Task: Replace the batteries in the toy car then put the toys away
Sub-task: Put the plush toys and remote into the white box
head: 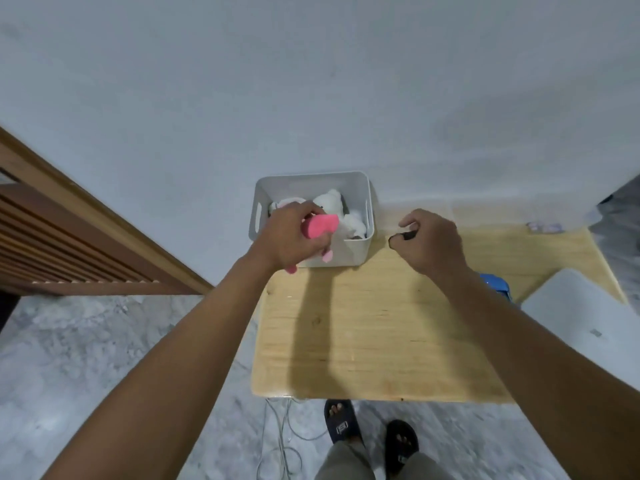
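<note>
A pale wooden table (pixel 381 323) fills the middle of the view, with a white flat slab (pixel 581 313), perhaps a closed laptop, at its right edge. At the table's far left corner sits a white storage bin (pixel 311 180), with a white plush bear (pixel 330 202) lying inside. The left hand (pixel 289 237) hovers over the bin's near-left part, its fingers curled round a pink toy (pixel 322 226). The toy's long axis runs left to right, and its small feet dangle over the front wall. The bin's opening lies below and just beyond that grip, so a drop looks due. The right hand (pixel 434 242), just beside the bin, pinches a small dark object (pixel 406 235); I cannot tell what it is.
</note>
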### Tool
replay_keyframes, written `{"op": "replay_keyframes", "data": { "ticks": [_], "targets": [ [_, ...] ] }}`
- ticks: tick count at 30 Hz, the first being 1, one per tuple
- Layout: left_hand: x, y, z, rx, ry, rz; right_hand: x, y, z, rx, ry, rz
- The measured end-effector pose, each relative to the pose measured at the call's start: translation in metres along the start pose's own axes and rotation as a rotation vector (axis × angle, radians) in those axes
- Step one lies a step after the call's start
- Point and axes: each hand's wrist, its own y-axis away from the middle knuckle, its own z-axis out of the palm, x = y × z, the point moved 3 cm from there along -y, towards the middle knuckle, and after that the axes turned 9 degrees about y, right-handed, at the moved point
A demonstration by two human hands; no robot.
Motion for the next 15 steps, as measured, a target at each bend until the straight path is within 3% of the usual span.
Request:
{"op": "replay_keyframes", "data": {
  "ticks": [4, 7, 10, 15],
  "targets": [
    [-0.007, -0.017, -0.028, 0.048, -0.006, -0.022, -0.042, -0.023, -0.036, 0.241, -0.029, -0.134],
    [-0.017, -0.023, -0.038, 0.088, -0.061, -0.025, -0.07, -0.031, -0.055, 0.321, -0.174, -0.222],
    [-0.026, -0.03, -0.042, 0.112, -0.11, -0.03, -0.09, -0.036, -0.054, 0.281, -0.257, -0.317],
    [-0.039, -0.041, -0.041, 0.092, -0.128, -0.078, -0.102, -0.041, -0.014, 0.086, -0.16, -0.408]
  ]
}}
